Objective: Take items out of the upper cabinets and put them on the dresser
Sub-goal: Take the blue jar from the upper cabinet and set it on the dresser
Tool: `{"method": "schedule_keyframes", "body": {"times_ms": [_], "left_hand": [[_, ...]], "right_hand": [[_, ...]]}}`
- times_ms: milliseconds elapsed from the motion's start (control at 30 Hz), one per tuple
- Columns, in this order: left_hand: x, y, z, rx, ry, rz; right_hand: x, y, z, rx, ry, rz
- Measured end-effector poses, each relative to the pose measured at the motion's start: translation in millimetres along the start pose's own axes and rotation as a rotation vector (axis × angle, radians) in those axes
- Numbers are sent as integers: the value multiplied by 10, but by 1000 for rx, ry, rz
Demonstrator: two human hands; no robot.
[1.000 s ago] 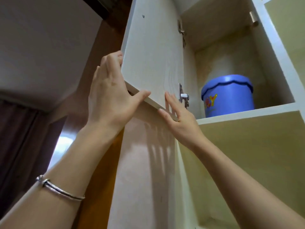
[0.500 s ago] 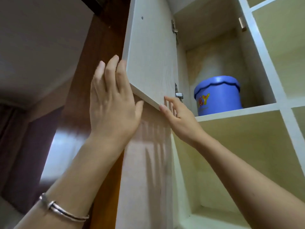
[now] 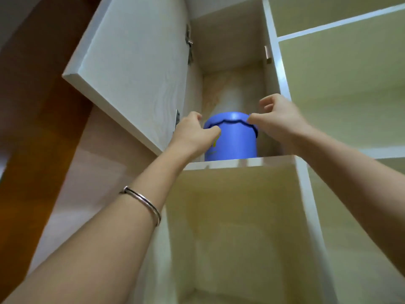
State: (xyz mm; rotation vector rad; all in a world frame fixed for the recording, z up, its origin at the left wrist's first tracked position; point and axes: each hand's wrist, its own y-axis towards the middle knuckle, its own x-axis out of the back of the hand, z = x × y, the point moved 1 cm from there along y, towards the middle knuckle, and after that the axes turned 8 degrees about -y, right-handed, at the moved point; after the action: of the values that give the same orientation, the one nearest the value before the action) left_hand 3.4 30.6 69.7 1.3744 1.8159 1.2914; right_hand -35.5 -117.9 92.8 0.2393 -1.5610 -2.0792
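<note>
A round blue plastic bucket with a wavy-edged lid (image 3: 232, 137) stands on the pale wooden shelf (image 3: 241, 162) of the upper cabinet, right between the two reaching hands. The left hand (image 3: 192, 137) has its fingers (image 3: 213, 129) curled and touching the bucket's near-left side, just under the lid line. The right hand (image 3: 278, 119) is loosely curled, thumb tip at the lid's right edge, the other fingers hovering above and behind it; neither hand has closed a firm hold yet. The white wood-grain cabinet door (image 3: 131, 69) hangs open just left of the left fingers.

To do this well, both palms should settle low on opposite walls of the bucket, not on the lid, which may lift off. Its weight is unknown, so draw it forward over the shelf edge slowly, keeping it upright, and keep the left knuckles clear of the door's hinge (image 3: 177, 119). The silver bangle (image 3: 142, 200) sits well back on the left wrist.
</note>
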Motion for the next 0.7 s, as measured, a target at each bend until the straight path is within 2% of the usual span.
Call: {"method": "schedule_keyframes", "body": {"times_ms": [133,233,367,467,700], "left_hand": [[-37,152,64,207,95,158],[-83,180,99,270,203,268],[-173,231,197,333,175,376],[-196,267,295,289,176,366],[-101,290,259,204,-144,207]], "right_hand": [[-100,205,76,-118,-70,226],[-271,309,81,-255,-87,372],[-477,356,-77,-426,-41,545],[-543,376,-173,-445,-29,554],[-277,297,11,-432,147,453]]}}
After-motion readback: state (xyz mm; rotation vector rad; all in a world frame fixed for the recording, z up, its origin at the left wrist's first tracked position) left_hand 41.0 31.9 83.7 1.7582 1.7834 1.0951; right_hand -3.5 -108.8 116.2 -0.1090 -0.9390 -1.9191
